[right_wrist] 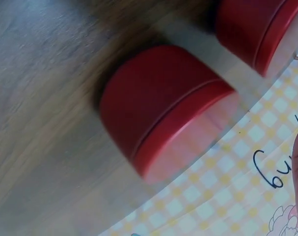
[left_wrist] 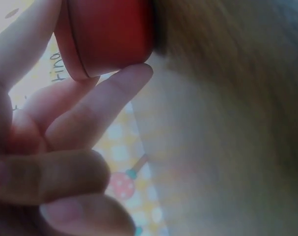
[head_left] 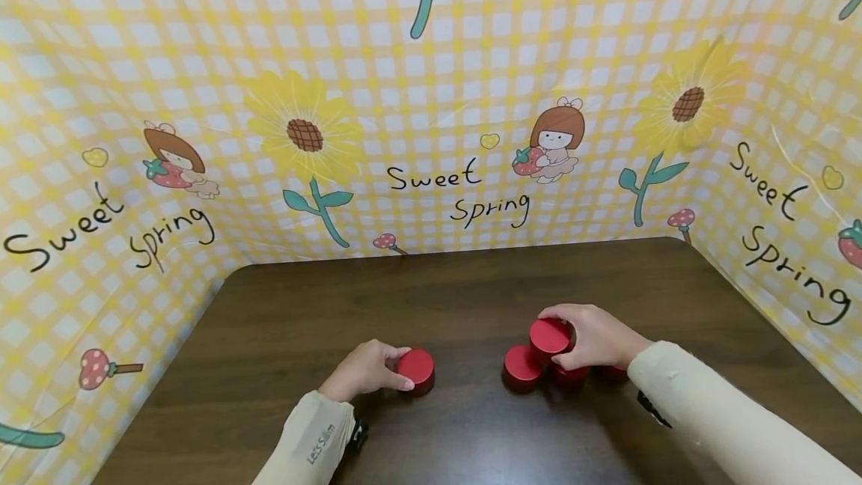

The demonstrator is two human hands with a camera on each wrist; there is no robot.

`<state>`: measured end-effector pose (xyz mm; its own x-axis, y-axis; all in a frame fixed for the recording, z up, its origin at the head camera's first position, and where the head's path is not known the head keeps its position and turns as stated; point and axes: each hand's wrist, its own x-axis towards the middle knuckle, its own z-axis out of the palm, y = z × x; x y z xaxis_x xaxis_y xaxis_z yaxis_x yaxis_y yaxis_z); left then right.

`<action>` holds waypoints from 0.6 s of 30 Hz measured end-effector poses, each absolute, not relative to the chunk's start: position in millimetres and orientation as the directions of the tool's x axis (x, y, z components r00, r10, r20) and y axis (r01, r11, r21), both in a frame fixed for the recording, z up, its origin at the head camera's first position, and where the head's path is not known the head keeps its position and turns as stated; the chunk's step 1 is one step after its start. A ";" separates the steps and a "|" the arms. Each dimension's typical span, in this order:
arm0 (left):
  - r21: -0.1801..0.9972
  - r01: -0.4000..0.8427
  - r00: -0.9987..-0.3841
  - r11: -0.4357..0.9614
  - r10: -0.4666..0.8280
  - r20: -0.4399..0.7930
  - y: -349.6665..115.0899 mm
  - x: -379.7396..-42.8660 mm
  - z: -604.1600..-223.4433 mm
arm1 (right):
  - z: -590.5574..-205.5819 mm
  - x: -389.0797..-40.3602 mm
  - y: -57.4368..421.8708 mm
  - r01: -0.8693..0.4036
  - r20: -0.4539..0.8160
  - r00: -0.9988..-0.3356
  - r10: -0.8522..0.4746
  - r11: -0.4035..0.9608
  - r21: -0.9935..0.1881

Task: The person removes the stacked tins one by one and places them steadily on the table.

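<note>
In the head view my left hand [head_left: 364,371] pinches a round red tin [head_left: 417,371] between thumb and fingers at the left of the group. The left wrist view shows this tin [left_wrist: 109,34] close up, its lid seam visible and a fingertip under its side, near the tabletop. My right hand [head_left: 598,335] grips another red tin [head_left: 549,337], raised over two more, a red tin [head_left: 521,369] and a partly covered red tin [head_left: 570,378]. A further red tin [head_left: 611,373] shows partly beneath the right wrist.
All of this is on a dark brown wooden table [head_left: 404,290]. A yellow checked cloth [head_left: 431,111] with sunflowers and lettering stands as a wall behind and at both sides. Two tins, including a near red tin [right_wrist: 163,108], stand apart in the right wrist view.
</note>
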<state>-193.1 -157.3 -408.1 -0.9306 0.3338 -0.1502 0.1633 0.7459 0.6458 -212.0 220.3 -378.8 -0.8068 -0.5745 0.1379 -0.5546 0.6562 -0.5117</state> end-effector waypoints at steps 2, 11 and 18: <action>0.647 0.162 -0.930 0.745 0.334 -0.151 -157.4 -192.7 -407.5 | -378.4 -211.6 223.4 -0.552 0.143 -0.811 -0.567 0.664 -0.504; 0.656 0.152 -0.922 0.739 0.345 -0.176 -157.2 -191.8 -403.4 | -377.7 -210.5 239.4 -0.524 0.162 -0.839 -0.519 0.692 -0.497; 0.651 0.157 -0.923 0.743 0.344 -0.171 -157.0 -190.5 -403.9 | -377.6 -206.6 249.3 -0.507 0.199 -0.853 -0.482 0.679 -0.531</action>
<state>-190.5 -157.0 -403.9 -0.9231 0.3444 -0.1710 0.1566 0.7430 0.6507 -206.6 249.3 -377.6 -0.8532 -0.4819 0.1994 -0.5074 0.6787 -0.5310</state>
